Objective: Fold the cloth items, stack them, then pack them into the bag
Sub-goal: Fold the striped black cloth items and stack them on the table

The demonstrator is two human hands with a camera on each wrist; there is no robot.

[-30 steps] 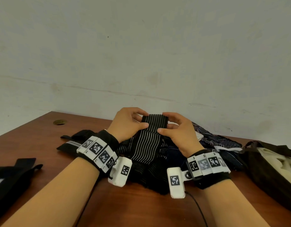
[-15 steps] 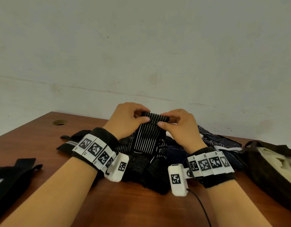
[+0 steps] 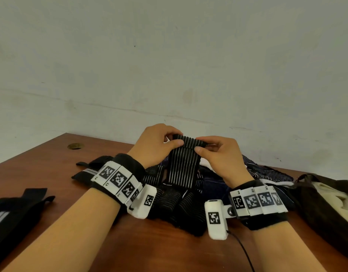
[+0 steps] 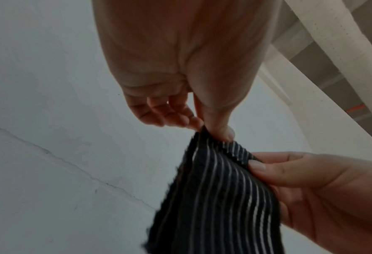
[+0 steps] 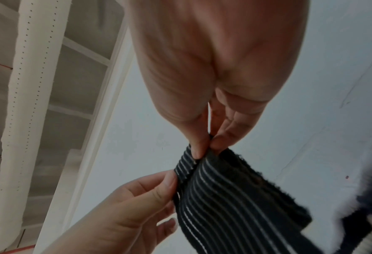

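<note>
Change: since the earlier frames both hands have lifted the striped band's top edge higher off the pile and drawn closer together at its corners.
Left hand: the left hand (image 3: pixel 156 143) pinches the left top corner of the striped band (image 3: pixel 182 165) between thumb and forefinger; the other fingers curl loosely behind.
Right hand: the right hand (image 3: pixel 221 156) pinches the right top corner the same way, thumb in front.
Band position: held up over the pile of dark cloth items (image 3: pixel 179 203), its lower length hanging down into the heap.
Handling: it looks light, soft and ribbed, probably stretchy, so it should sag and twist rather than keep a crease. The corners seem the best hold, with the fold pressed flat on the table.
Bag: a dark brown bag (image 3: pixel 326 209) sits open just right of the pile, something pale inside.
Surface: a reddish-brown wooden table (image 3: pixel 169 250) with a round hole (image 3: pixel 76 146) far left; more black straps (image 3: pixel 14 211) lie at the left edge.
Room: a plain pale wall (image 3: pixel 169 65) rises straight behind the table.
</note>
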